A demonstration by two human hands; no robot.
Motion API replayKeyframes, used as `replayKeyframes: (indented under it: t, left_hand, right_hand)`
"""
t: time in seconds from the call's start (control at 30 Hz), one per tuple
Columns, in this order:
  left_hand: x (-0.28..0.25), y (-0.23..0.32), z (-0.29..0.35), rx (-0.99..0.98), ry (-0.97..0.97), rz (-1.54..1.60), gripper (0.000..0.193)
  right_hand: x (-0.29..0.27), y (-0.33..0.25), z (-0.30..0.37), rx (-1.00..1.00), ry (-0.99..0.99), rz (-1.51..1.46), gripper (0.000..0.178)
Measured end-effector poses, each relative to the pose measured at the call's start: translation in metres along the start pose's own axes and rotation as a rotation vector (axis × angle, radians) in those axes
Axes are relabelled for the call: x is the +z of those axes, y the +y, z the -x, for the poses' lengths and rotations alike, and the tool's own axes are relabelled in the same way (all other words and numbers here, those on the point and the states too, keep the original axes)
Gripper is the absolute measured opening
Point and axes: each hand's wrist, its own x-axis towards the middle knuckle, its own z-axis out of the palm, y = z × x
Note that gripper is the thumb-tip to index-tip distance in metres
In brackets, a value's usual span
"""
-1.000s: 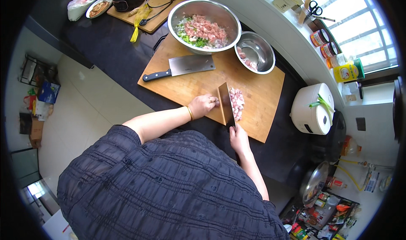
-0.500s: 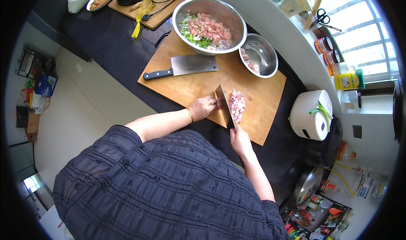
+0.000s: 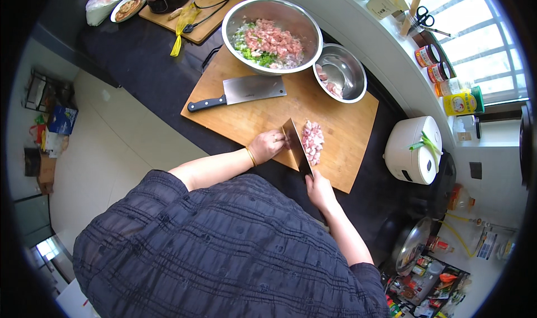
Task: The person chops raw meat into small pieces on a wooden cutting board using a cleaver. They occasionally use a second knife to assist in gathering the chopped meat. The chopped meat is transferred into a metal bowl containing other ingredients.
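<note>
My right hand is wrapped round the handle of a cleaver, its broad blade upright on the wooden cutting board. Close against the blade's left side, my left hand presses its curled fingers on a piece of raw meat, mostly hidden by fingers and blade. To the right of the blade lies a pile of diced pink meat. A second cleaver with a black handle rests flat on the board, farther away.
A large steel bowl of minced meat and chopped greens stands at the board's far edge. Beside it, a smaller steel bowl holds meat pieces. A white rice cooker with green onion on its lid stands to the right.
The cleaver in my right hand has shifted very slightly, its far tip a little lower. My left hand stays beside the blade. The whole view has moved a little.
</note>
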Motion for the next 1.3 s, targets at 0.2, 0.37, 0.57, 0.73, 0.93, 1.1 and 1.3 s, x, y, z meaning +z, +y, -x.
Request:
replayKeyframes:
  t: [0.2,0.37,0.57,0.73,0.93,1.1,1.3]
  left_hand:
    - [-0.002,0.002,-0.005,0.038,0.016,0.019,0.014]
    - [-0.002,0.001,-0.002,0.03,0.016,-0.013,0.013]
    - [-0.003,0.007,-0.005,0.031,-0.01,0.014,0.016]
    - [-0.004,0.009,-0.008,0.046,-0.045,-0.007,0.016]
    - [-0.007,0.01,-0.01,-0.003,-0.034,0.022,0.013]
    - [-0.018,0.013,-0.013,0.026,-0.014,0.018,0.013]
    - [-0.021,0.013,-0.012,-0.09,0.012,-0.008,0.015]
  right_hand:
    - [0.018,-0.023,-0.048,-0.029,0.137,0.014,0.019]
    - [0.011,-0.012,-0.02,0.036,0.037,0.006,0.018]
    - [0.017,-0.013,-0.03,0.02,0.076,-0.086,0.019]
    - [0.025,-0.036,-0.057,0.082,0.098,0.003,0.023]
    - [0.009,0.006,-0.007,0.107,0.056,-0.081,0.024]
    - [-0.001,-0.006,-0.014,0.081,0.187,-0.133,0.023]
    - [-0.002,-0.015,-0.001,0.051,0.146,-0.126,0.019]
